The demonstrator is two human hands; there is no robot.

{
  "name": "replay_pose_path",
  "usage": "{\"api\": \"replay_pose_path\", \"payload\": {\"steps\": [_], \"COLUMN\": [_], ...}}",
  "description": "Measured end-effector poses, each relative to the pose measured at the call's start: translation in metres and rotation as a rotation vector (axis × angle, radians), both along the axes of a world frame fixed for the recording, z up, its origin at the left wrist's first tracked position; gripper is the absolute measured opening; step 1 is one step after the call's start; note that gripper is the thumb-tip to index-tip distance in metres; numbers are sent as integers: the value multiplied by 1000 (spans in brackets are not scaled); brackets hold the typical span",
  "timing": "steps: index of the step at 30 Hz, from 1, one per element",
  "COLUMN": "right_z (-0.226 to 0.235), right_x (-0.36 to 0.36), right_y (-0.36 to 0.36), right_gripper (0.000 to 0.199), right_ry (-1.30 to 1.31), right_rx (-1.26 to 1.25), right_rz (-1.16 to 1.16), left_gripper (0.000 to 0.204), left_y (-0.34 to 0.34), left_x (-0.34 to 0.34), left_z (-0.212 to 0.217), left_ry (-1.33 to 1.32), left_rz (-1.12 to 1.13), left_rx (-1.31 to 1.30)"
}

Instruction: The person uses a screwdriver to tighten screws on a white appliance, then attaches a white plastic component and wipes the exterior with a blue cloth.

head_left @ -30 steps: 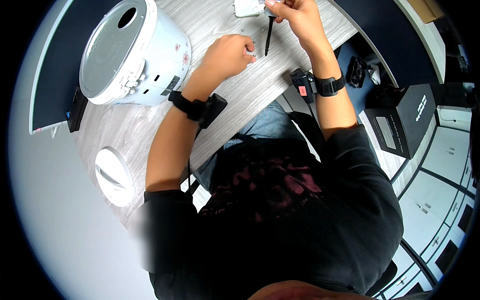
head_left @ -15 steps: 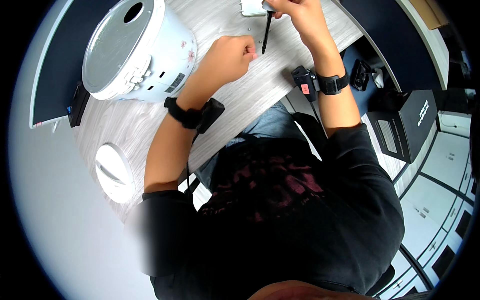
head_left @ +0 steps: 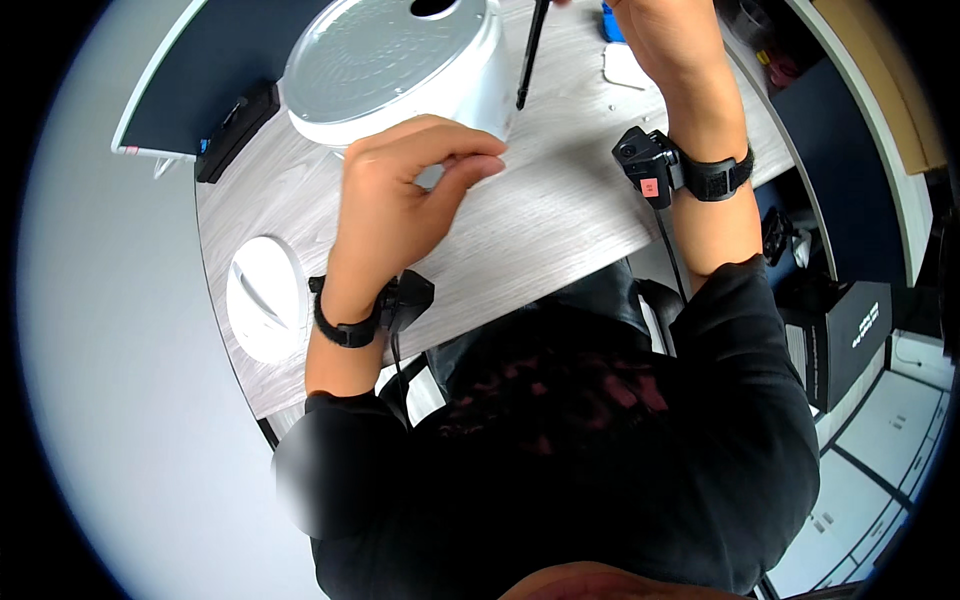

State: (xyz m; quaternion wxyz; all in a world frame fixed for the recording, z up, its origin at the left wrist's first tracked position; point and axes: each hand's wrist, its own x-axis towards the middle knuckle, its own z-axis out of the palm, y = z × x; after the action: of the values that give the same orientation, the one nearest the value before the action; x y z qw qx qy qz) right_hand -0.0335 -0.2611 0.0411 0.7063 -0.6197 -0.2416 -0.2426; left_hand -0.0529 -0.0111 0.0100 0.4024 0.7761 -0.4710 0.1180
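My left hand (head_left: 405,190) is raised over the table by a white bucket-shaped appliance (head_left: 480,95). Its thumb and forefinger are pinched; anything tiny between the tips cannot be made out. The appliance has a round grey metal face (head_left: 370,75) with a dark hole, and my hand hides part of its lower side. At the top edge, my right hand (head_left: 670,45) is partly cut off. A long black screwdriver (head_left: 532,55) points down from it, tip near the appliance; its handle is out of view. Small screws (head_left: 613,107) lie below a small white tray (head_left: 625,68).
A round white lid-like part (head_left: 265,300) lies at the table's left. Behind it a black box-shaped device (head_left: 238,130) stands against the dark partition. Something blue (head_left: 611,22) is near the tray. A black carton (head_left: 850,340) stands at the right, beyond the table.
The view has shifted, so the appliance appears farther right. My left hand has turned, showing its thumb and forefinger pinched. The screwdriver remains with my right hand, which is now more cut off.
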Motion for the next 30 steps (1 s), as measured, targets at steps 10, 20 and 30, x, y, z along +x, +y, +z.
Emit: {"api": "replay_pose_path", "payload": {"steps": [10,20,30], "right_z": [42,37,30], "right_x": [30,44,51], "right_y": [50,65,63], "right_gripper": [17,23,30], "right_ry": [-97,-66,-20], "right_rx": [-12,19,6], "right_rz": [131,130,179], "left_gripper": [22,29,28], "left_y": [25,20,19], "left_x": [35,45,48], "left_z": [6,6,3], "left_ry": [-135,-247,-192], "left_rz": [323,353,376], "left_rx": [-245,-207,-224]}}
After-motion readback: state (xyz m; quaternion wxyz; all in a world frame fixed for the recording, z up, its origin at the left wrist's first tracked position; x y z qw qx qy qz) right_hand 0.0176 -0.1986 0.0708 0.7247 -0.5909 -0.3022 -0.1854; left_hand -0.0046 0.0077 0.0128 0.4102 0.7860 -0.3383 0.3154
